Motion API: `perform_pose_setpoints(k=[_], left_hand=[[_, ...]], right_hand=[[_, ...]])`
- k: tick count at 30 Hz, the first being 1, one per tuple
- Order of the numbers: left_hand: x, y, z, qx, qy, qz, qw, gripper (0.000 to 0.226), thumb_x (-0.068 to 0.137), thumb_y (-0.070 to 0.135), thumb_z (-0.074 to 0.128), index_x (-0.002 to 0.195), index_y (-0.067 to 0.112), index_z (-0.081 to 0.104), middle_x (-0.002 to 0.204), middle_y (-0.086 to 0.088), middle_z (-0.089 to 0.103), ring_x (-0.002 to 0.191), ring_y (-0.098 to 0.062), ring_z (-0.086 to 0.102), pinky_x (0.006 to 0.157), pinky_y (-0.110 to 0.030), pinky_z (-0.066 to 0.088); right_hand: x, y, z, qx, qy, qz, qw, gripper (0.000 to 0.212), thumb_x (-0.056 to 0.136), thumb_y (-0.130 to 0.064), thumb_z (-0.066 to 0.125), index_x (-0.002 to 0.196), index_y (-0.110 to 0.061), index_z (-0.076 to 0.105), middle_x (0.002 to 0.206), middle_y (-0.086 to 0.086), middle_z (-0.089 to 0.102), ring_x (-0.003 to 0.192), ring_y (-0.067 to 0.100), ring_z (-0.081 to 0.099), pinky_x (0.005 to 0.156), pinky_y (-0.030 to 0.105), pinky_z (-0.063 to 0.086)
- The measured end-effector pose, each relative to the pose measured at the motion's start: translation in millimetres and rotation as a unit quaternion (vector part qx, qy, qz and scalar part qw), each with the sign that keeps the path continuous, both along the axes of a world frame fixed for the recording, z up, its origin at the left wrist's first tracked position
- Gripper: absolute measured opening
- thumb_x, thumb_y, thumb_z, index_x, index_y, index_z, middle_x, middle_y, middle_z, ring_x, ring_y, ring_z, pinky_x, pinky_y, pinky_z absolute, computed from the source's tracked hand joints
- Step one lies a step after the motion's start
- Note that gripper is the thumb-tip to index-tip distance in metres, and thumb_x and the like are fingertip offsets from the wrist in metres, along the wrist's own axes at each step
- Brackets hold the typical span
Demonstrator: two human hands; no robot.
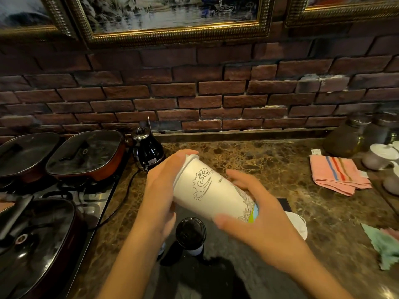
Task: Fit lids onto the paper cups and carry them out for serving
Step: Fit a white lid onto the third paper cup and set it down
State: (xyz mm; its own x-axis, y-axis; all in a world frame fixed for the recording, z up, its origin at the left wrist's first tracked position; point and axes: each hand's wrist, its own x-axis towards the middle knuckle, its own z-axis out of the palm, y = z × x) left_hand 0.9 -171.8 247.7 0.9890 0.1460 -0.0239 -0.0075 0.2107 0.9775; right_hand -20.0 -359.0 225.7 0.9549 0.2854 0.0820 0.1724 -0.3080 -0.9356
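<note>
While tilting toward 10 o'clock above the tabletop (269,165), paper cup (212,190) is being gripped by left hand (160,190) at the rim, right hand (250,212) at the base; light, crushable, likely better held gently mid-wall.

Bare counter (248,152) ahead; kettle (146,147) left, seemingly jars (343,139) right.

**Kitchen counter, home or small café: cannot tell which**

Brown marble-look countertop (269,160) against a brick-faced wall (194,93). Gas hob at left carrying glass-lidded pans (86,154). Black gooseneck kettle (146,147) beside it, corded. Jars (343,139), striped pink cloth (339,175) at right. Gilt-framed paintings (172,16) above.
</note>
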Motion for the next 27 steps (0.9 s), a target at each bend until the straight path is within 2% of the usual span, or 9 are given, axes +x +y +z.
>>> perform_pose_setpoints(k=[3,6,9,11,14,16,19,22,27], left_hand=[[-1,0,-3,-0.005,0.029,0.006,1.0,0.038,0.078,0.051,0.064,0.098,0.021,0.076,0.081,-0.002,0.075,0.067,-0.012,0.071,0.048,-0.024,0.053],[-3,3,-2,0.003,0.017,-0.022,1.0,0.035,0.086,0.048,0.06,0.101,0.02,0.075,0.086,-0.003,0.075,0.072,-0.012,0.071,0.051,-0.025,0.054],[-6,8,0,-0.008,-0.016,-0.044,0.999,0.037,0.085,0.047,0.058,0.105,0.019,0.073,0.094,-0.006,0.074,0.08,-0.018,0.071,0.058,-0.031,0.056],[-6,9,1,0.008,-0.046,-0.053,0.998,0.037,0.09,0.042,0.053,0.109,0.016,0.071,0.094,-0.005,0.073,0.079,-0.017,0.071,0.057,-0.028,0.055],[-6,8,3,0.03,-0.068,-0.049,0.996,0.036,0.092,0.039,0.052,0.11,0.014,0.07,0.091,-0.006,0.073,0.076,-0.017,0.07,0.057,-0.026,0.054],[-4,8,2,0.032,-0.062,-0.026,0.997,0.036,0.091,0.039,0.052,0.108,0.014,0.072,0.089,-0.006,0.073,0.075,-0.018,0.07,0.057,-0.027,0.054],[-2,8,-2,0.007,-0.035,0.008,0.999,0.039,0.086,0.045,0.059,0.105,0.014,0.074,0.089,-0.008,0.074,0.076,-0.02,0.071,0.058,-0.03,0.054],[-3,11,-5,-0.014,-0.007,0.018,1.0,0.049,0.075,0.056,0.062,0.101,0.017,0.075,0.091,-0.01,0.074,0.079,-0.022,0.069,0.067,-0.036,0.052],[-5,14,-3,-0.014,-0.025,-0.017,0.999,0.041,0.088,0.045,0.055,0.107,0.013,0.073,0.093,-0.01,0.073,0.08,-0.021,0.07,0.064,-0.034,0.055]], right_hand=[[-5,1,-3,-0.229,-0.266,0.002,0.936,0.08,0.073,-0.057,0.066,0.144,-0.04,0.034,0.133,-0.015,0.041,0.111,0.004,0.052,0.074,0.024,0.058],[-13,3,-2,-0.226,-0.275,-0.004,0.935,0.082,0.072,-0.057,0.068,0.144,-0.04,0.033,0.132,-0.016,0.044,0.111,0.001,0.052,0.072,0.017,0.057],[-13,5,7,0.015,-0.025,-0.008,1.0,0.072,0.064,-0.051,0.08,0.13,-0.052,0.052,0.12,-0.02,0.06,0.093,-0.002,0.063,0.058,0.014,0.053],[-9,6,7,0.267,0.217,0.055,0.937,0.051,0.068,-0.036,0.083,0.117,-0.036,0.069,0.103,0.002,0.073,0.061,0.014,0.065,0.038,0.018,0.045],[-8,7,5,0.369,0.362,0.082,0.852,0.042,0.072,-0.032,0.078,0.113,-0.022,0.072,0.086,0.017,0.072,0.047,0.022,0.059,0.031,0.017,0.041],[-4,7,6,0.326,0.31,0.077,0.89,0.047,0.072,-0.037,0.079,0.117,-0.029,0.068,0.099,0.012,0.074,0.055,0.023,0.064,0.034,0.02,0.044],[-4,4,8,0.002,0.007,0.019,1.0,0.07,0.066,-0.053,0.077,0.129,-0.056,0.046,0.124,-0.019,0.056,0.1,0.004,0.064,0.066,0.021,0.056],[-9,7,6,-0.215,-0.252,0.02,0.943,0.078,0.073,-0.057,0.064,0.142,-0.043,0.031,0.128,-0.016,0.041,0.106,0.004,0.054,0.073,0.029,0.059],[-12,9,6,-0.087,-0.109,0.008,0.99,0.075,0.071,-0.054,0.073,0.139,-0.048,0.041,0.122,-0.024,0.055,0.104,0.0,0.06,0.071,0.019,0.054]])
